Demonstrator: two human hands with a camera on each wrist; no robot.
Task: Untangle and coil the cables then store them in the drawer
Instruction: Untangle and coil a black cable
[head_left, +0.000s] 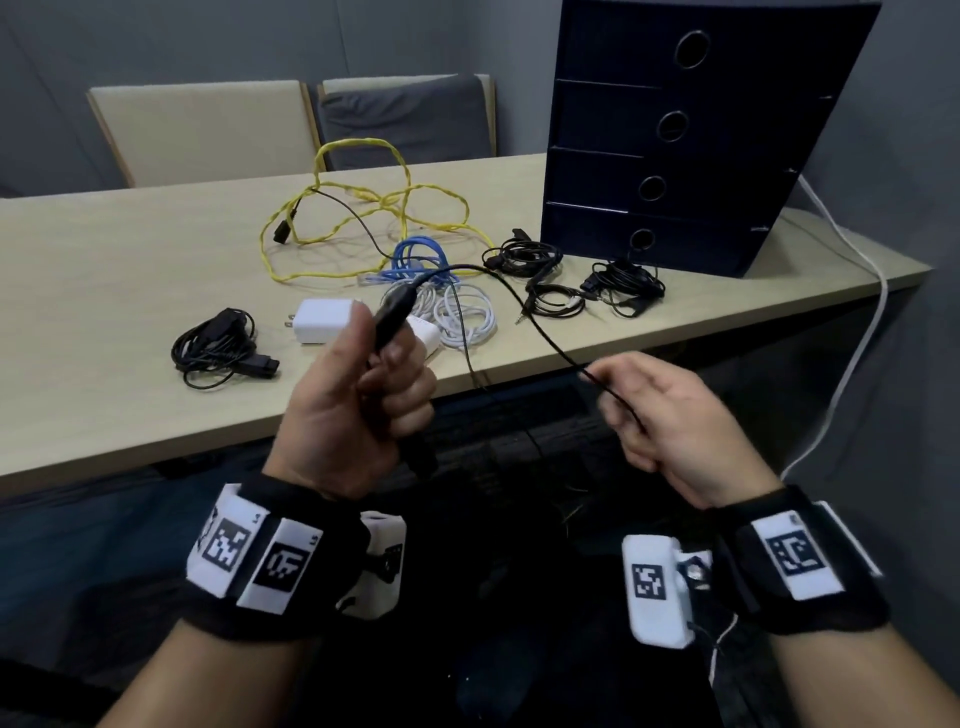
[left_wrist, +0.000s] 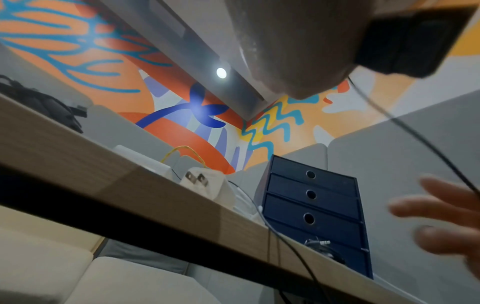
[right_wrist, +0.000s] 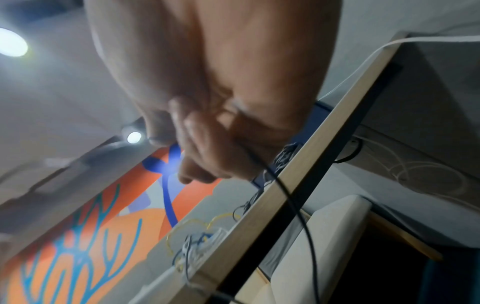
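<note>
Left hand (head_left: 358, 410) grip fisted round black cable (head_left: 519, 306), cable arcing toward 4 o'clock into right hand (head_left: 670, 421) grip's loose pinch

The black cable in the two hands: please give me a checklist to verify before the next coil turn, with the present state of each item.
1. Left hand grips the plug end of the black cable: ok.
2. Right hand holds the cable run: ok, though blurred.
3. Cable free of the yellow cable tangle: cannot tell; a thin black strand leads there.
4. Slack hanging over the table edge is unknotted: cannot tell.
5. A drawer of the drawer unit is open: not ok, all closed.
</note>
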